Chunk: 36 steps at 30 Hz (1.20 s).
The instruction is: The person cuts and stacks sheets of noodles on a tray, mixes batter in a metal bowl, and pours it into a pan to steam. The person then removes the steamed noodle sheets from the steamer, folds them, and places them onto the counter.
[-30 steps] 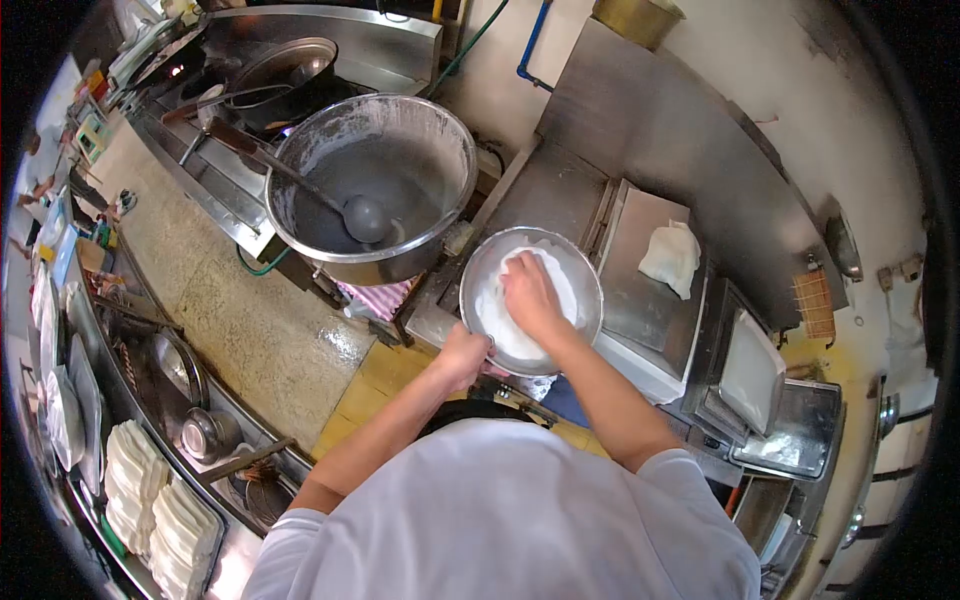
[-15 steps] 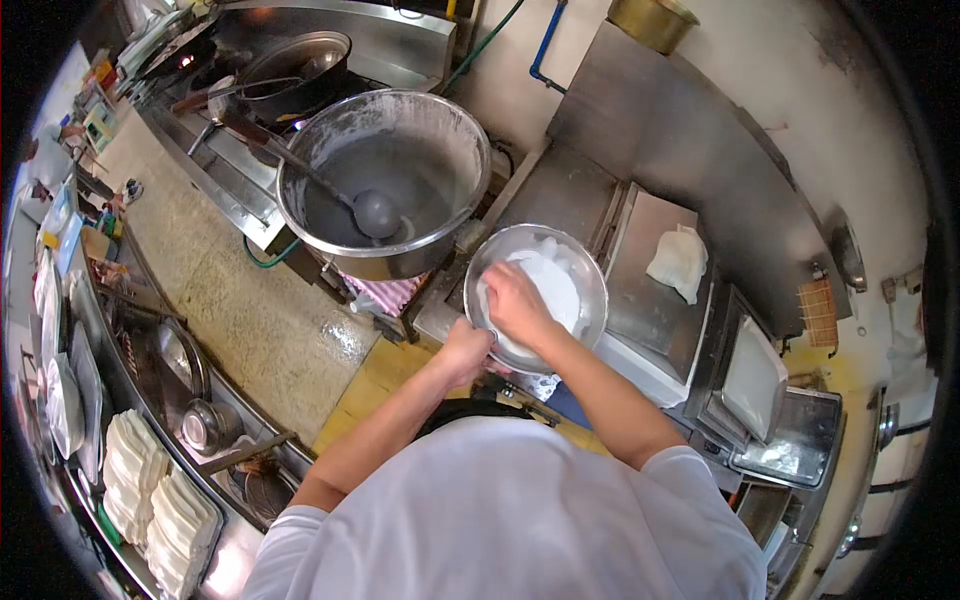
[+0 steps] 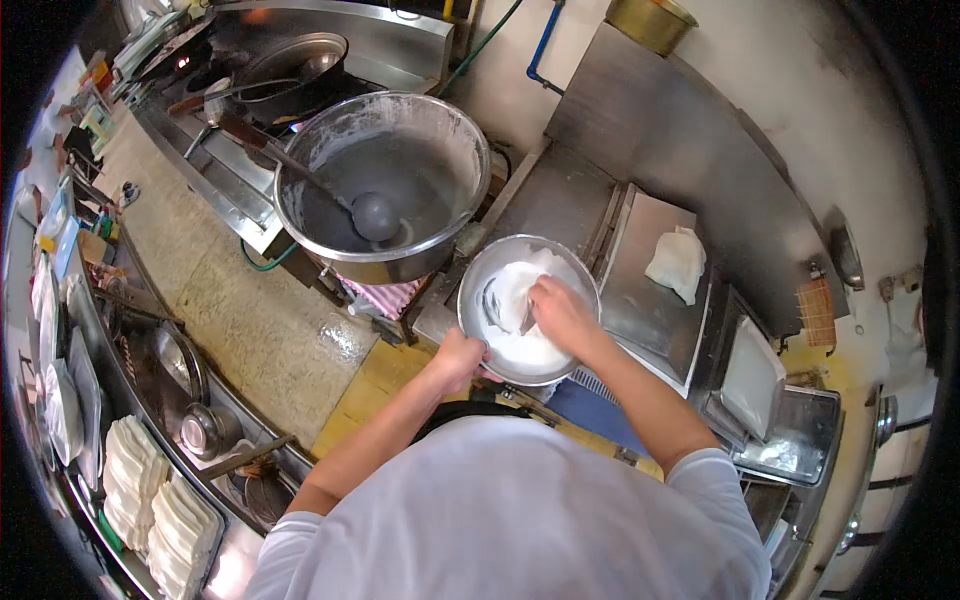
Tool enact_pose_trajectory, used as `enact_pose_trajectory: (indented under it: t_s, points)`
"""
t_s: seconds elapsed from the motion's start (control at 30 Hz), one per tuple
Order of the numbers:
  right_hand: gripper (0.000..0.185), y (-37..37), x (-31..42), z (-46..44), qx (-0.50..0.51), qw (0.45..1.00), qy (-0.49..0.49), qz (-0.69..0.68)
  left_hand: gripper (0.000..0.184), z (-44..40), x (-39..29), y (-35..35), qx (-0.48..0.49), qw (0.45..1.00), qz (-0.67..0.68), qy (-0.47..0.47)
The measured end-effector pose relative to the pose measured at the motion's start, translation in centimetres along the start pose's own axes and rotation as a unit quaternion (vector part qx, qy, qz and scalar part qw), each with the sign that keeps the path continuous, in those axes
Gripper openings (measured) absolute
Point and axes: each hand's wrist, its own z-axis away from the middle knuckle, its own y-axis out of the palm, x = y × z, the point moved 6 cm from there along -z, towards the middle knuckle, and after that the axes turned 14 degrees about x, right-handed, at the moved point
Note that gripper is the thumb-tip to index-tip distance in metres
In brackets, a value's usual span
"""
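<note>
A round metal mixing bowl (image 3: 478,272) is in front of me, tipped slightly, with a white powder or paste (image 3: 528,350) in it. Its near-left rim is gripped by my left hand (image 3: 462,358), thumb and fingers closed around the edge. Inside the bowl, over the white stuff, is my right hand (image 3: 562,315) with its fingers curled down. Whatever those fingers hold, if anything, is hidden. Just beyond the bowl stands a large metal pot (image 3: 380,258) of greyish liquid, a long-handled ladle (image 3: 376,216) resting in it.
A white cloth (image 3: 677,262) lies on the steel counter (image 3: 640,320) to the right. Blackened woks (image 3: 292,80) sit on the stove at the back left. Stacks of folded white cloth-like sheets (image 3: 135,480) are on a tray at the lower left. A brass-coloured pot (image 3: 650,24) is at the top.
My right hand has swept from the bowl's left side to its right side. The bowl has shifted slightly down and left, and the white stuff is spread differently. My left hand keeps its hold.
</note>
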Motion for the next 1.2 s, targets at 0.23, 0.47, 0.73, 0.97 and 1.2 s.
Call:
enact_pose_trajectory:
  t_s: [0.23, 0.47, 0.73, 0.97, 1.2]
  points:
    - [0.012, -0.3, 1.2, -3.5, -0.051, 0.998, 0.021, 0.035, 0.041, -1.1, 0.8, 0.5, -0.002, 1.0, 0.003, -0.015]
    - [0.012, 0.8, 3.1, -3.7, 0.026, 0.997, -0.047, 0.062, 0.041, -2.5, 1.3, -1.0, 0.019, 0.999, -0.02, -0.017]
    - [0.019, 1.0, -2.0, -1.9, 0.118, 0.976, 0.034, 0.183, 0.039, -1.9, 1.9, -1.4, -0.005, 1.0, 0.02, 0.001]
    - [0.022, 3.0, -1.7, 1.6, 0.126, 0.979, 0.136, 0.083, 0.038, -2.6, 3.4, -1.2, -0.043, 0.997, 0.055, -0.013]
    - [0.021, 3.1, 1.8, 3.2, 0.086, 0.988, 0.119, -0.046, 0.038, -2.9, 3.4, -0.5, -0.013, 0.998, 0.054, -0.028]
